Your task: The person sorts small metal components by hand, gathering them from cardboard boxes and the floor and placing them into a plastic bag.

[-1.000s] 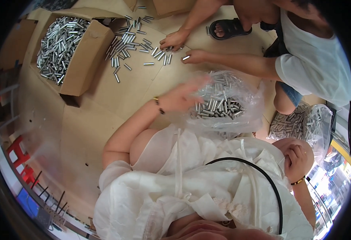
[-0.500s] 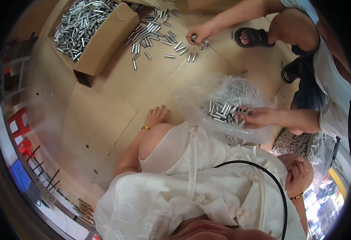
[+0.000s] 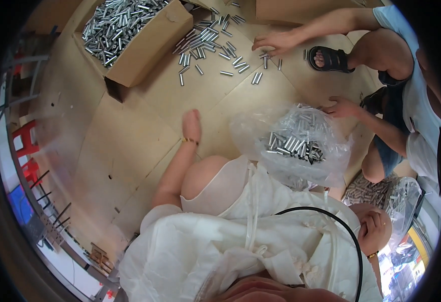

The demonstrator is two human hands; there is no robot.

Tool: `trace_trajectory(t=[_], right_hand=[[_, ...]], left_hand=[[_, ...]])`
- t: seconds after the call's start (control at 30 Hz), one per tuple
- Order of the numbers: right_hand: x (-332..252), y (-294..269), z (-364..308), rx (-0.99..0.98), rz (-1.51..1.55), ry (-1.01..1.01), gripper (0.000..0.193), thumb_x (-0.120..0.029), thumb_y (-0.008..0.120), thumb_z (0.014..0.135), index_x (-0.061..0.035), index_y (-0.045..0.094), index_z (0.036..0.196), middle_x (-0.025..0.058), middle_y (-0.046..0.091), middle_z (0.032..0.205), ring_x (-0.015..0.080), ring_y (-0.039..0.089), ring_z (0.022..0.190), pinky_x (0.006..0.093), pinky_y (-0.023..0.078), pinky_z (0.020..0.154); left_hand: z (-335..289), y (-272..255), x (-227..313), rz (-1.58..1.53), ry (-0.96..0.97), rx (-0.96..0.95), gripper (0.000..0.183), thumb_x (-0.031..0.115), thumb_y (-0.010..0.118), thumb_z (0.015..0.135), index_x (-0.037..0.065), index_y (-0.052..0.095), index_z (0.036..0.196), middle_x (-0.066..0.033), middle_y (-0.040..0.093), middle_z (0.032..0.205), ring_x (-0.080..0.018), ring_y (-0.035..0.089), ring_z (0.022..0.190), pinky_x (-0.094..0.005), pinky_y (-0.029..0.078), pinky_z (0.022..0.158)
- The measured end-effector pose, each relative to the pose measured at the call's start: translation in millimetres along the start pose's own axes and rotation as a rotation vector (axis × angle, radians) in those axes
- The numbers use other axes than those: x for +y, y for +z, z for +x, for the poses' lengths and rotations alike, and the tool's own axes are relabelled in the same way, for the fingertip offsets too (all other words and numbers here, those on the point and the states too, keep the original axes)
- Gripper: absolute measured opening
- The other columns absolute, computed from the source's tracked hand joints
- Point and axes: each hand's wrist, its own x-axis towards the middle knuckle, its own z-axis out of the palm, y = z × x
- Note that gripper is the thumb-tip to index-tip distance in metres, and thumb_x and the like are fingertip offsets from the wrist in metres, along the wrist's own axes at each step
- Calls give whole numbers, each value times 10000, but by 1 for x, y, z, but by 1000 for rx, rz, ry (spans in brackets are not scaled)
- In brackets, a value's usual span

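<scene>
My left hand (image 3: 191, 125), a beaded bracelet at its wrist, is raised in front of my bare left knee. Motion smears its fingers, and no object shows in it. My right hand (image 3: 373, 225) rests on my other knee with its fingers laid over it, holding nothing. Ahead and to the right, a clear plastic bag (image 3: 250, 126) holds many short metal pins (image 3: 292, 146). A co-worker's hand (image 3: 342, 107) is at the bag's far edge. That person's other hand (image 3: 276, 43) is over loose metal pins (image 3: 200, 40) scattered on the tiled floor.
A cardboard box (image 3: 152, 48) heaped with metal pins stands at the far left. Another cardboard box (image 3: 301, 10) is at the back. The co-worker's sandalled foot (image 3: 328, 59) is at the right. Duller pins (image 3: 369, 192) and another clear bag (image 3: 404, 201) lie near my right knee.
My left hand has lifted off the floor and moved forward. The co-worker's one hand has left the pins inside the bag for its far edge; the other has loosened over the floor pins.
</scene>
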Motion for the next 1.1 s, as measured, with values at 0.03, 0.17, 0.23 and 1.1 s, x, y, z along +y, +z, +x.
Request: trace_trajectory(t=[0.03,0.17,0.23,1.1], right_hand=[[-1,0,-1,2,5,-3,75,-40,506,680,-35,542,745,136,577,925,349,524,895,437,410,751],[-3,1,1,-1,2,15,78,-33,508,669,-37,543,738,133,578,913,342,529,881,430,409,733],[-5,-2,-1,7,4,22,78,-30,508,666,-39,543,736,132,579,908,339,531,874,429,409,725],[-15,-5,8,60,-58,18,47,-48,517,660,-43,532,704,115,575,893,320,536,875,412,409,678]], left_hand=[[27,-8,-2,-140,-99,168,233,251,481,915,25,526,946,-230,537,961,-375,493,938,-467,391,800],[119,-47,15,-256,-265,414,614,492,621,783,17,478,1146,-197,504,1102,-354,455,1079,-428,378,926],[145,-54,32,-152,-244,365,756,555,659,722,14,445,1204,-192,473,1169,-360,434,1117,-417,366,962],[119,-35,34,89,14,204,183,47,450,839,3,492,1012,-255,387,1232,-392,502,990,-432,444,863]])
